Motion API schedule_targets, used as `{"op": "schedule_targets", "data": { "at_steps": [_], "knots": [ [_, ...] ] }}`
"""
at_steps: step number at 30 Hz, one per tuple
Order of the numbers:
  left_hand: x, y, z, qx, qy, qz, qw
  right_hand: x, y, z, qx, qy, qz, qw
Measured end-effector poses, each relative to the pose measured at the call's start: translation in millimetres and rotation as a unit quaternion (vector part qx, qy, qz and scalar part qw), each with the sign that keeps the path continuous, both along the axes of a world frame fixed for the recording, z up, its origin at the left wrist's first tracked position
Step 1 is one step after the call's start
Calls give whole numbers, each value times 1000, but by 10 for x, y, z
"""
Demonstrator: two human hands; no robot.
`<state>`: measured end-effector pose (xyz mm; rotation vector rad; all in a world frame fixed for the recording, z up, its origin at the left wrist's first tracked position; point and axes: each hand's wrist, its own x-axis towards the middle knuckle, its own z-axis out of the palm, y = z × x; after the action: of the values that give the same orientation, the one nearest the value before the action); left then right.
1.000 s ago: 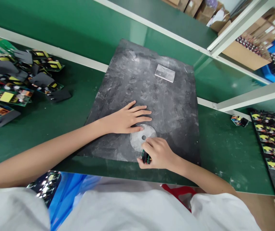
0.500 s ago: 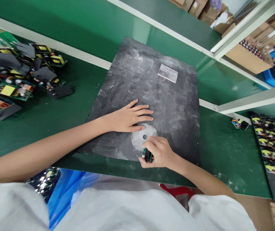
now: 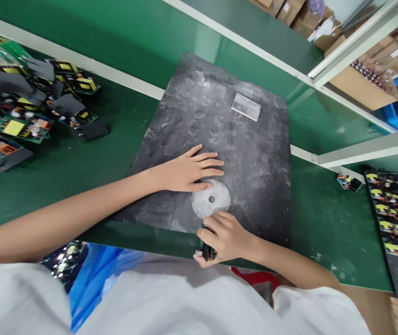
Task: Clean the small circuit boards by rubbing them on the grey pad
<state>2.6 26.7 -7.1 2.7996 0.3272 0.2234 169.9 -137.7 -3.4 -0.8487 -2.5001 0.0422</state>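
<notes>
My left hand lies flat with its fingers spread on a dark, scuffed mat. Its thumb touches the upper left edge of a pale grey disc with a small hole in the middle. Close to the bench's front edge, my right hand grips a small circuit board between thumb and fingers. Green board edges and a black part show; my fingers cover the rest. That hand sits just below the disc. Farther back on the mat is a flat greyish rectangular piece.
Circuit boards with dark flat sheets pile up on the left of the green bench. At right lie a single small board and a tray of several boards. White frame bars rise behind. A blue bag hangs below the front edge.
My right hand has moved down and slightly left with the circuit board, off the disc toward the bench's front edge. The left hand stays in place; the whole view shifts slightly.
</notes>
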Motion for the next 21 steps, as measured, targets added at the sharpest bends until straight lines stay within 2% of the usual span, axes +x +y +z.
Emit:
{"op": "schedule_targets", "data": {
  "at_steps": [6,11,13,16,21],
  "knots": [
    [4,-1,9,3,1,-2,1000,56,49,23,9,-25,-38,999],
    [2,5,-12,-2,-3,10,1000,124,151,97,-4,-50,-104,993],
    [2,11,-12,-4,3,14,1000,123,155,124,1,-61,-96,993],
    [2,19,21,-7,15,13,1000,138,166,180,13,-58,-76,995],
    [-5,20,109,-24,36,-2,999,214,239,240,-28,-38,-132,990]
  ]
}}
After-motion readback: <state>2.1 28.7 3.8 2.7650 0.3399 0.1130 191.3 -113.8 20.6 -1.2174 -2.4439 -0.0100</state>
